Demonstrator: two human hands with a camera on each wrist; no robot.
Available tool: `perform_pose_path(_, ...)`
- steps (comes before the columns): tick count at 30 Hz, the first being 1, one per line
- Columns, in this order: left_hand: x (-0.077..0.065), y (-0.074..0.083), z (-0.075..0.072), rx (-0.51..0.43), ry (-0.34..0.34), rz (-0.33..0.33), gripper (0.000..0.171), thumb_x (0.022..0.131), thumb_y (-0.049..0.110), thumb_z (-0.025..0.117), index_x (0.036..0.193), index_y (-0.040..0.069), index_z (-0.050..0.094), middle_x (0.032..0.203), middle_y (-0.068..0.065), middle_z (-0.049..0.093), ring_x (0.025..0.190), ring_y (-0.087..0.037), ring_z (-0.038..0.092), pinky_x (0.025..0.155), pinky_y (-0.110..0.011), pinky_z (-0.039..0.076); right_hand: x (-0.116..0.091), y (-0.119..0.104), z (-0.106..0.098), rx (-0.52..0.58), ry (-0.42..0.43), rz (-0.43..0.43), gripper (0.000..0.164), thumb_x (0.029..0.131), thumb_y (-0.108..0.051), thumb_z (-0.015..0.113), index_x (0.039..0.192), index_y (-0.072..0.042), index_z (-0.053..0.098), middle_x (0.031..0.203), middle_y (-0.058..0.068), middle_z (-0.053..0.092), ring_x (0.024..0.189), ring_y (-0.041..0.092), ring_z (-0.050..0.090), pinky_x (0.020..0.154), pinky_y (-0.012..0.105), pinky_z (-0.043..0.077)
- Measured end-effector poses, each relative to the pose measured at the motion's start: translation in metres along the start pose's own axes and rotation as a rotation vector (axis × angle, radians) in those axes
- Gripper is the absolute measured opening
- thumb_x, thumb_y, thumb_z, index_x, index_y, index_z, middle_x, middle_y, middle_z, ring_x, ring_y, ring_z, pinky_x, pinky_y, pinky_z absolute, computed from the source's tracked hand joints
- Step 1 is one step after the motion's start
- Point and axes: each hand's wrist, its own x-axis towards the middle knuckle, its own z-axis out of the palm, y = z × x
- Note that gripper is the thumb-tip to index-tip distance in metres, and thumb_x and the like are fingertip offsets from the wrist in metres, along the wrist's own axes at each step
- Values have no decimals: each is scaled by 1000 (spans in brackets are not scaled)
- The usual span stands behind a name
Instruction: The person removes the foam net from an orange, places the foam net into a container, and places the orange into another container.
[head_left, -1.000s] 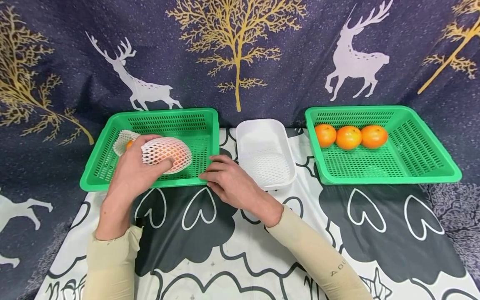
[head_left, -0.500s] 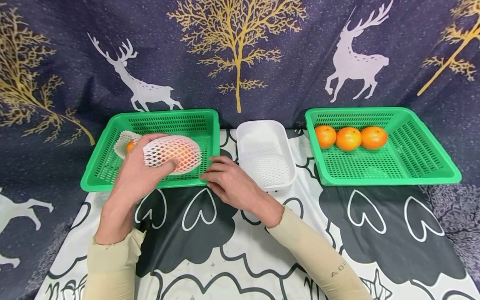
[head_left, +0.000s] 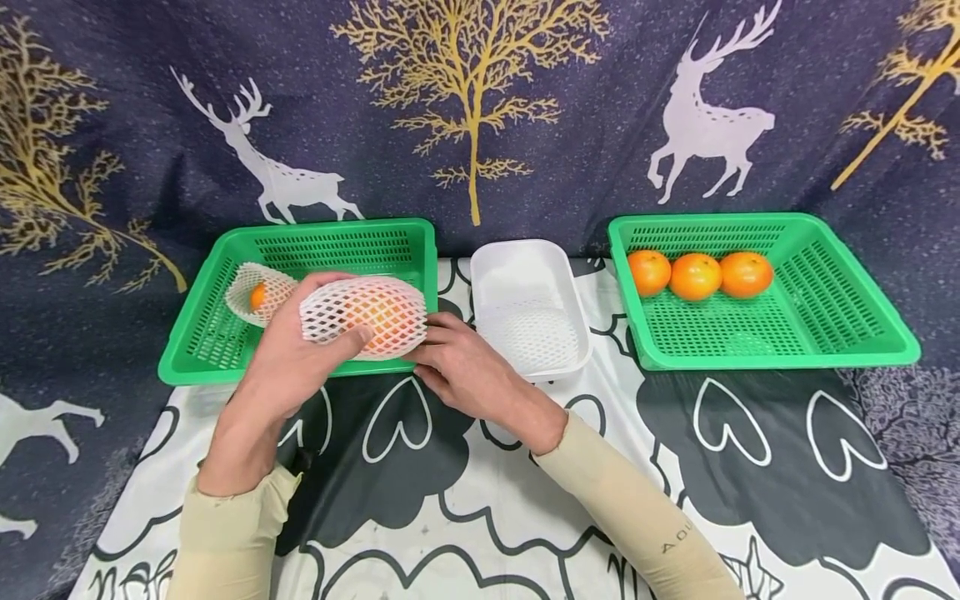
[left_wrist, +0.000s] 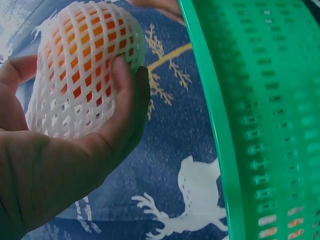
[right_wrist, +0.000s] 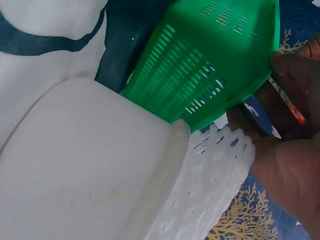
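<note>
My left hand (head_left: 292, 358) grips an orange in a white foam net sleeve (head_left: 386, 321), held over the front right part of the left green basket (head_left: 189, 372). In the left wrist view, fingers and thumb wrap the netted orange (left_wrist: 85, 55). Some of the sleeve's near end has no fruit in it. My right hand (head_left: 468, 367) is at that basket's front right corner, its fingers loosely bent and their tips partly hidden by the sleeve's far end. The right wrist view shows a gap between its thumb and fingers near the rim. Another netted orange (head_left: 258, 296) lies inside at left.
A white tray (head_left: 517, 267) with white foam net sleeves (head_left: 536, 337) stands in the middle. Three bare oranges (head_left: 696, 277) sit in the right green basket (head_left: 780, 360). A patterned cloth covers the table; a dark curtain (head_left: 547, 183) hangs behind.
My left hand has moved the netted orange to the right, up to my right fingertips. More of the other netted orange shows behind it. The right hand has stayed nearly still.
</note>
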Motion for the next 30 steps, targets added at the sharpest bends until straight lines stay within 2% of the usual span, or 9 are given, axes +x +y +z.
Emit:
perform_pose_path(5, -4, 1, 7, -45, -39, 57, 56, 89, -1, 69, 138, 15, 49, 126, -10, 54, 102, -27, 56, 77, -27, 53, 0, -2, 0, -5, 9, 7, 22, 93, -12, 69, 115, -13, 72, 122, 1, 67, 123, 18, 54, 116, 29, 25)
perform_pose_path(11, -6, 2, 15, -148, -81, 110, 58, 86, -4, 71, 138, 10, 49, 128, -13, 53, 104, -28, 55, 77, -27, 55, -1, -1, 1, 93, 57, 9, 35, 92, -8, 68, 127, -11, 62, 131, 3, 60, 127, 16, 52, 118, 30, 24)
perform_pose_path(22, -8, 5, 26, -225, -135, 188, 58, 84, -3, 71, 137, 7, 48, 127, -15, 54, 104, -29, 56, 80, -26, 54, -11, -1, -6, 214, 21, 72, 38, 91, -9, 67, 128, -9, 56, 125, 1, 58, 114, 12, 53, 104, 27, 39)
perform_pose_path(30, -8, 6, 34, -290, -164, 230, 58, 83, -4, 68, 137, 4, 47, 129, -17, 54, 104, -28, 57, 81, -28, 54, -17, 2, -16, 296, 3, 106, 50, 88, -8, 72, 135, -11, 53, 133, 0, 55, 120, 10, 50, 107, 26, 37)
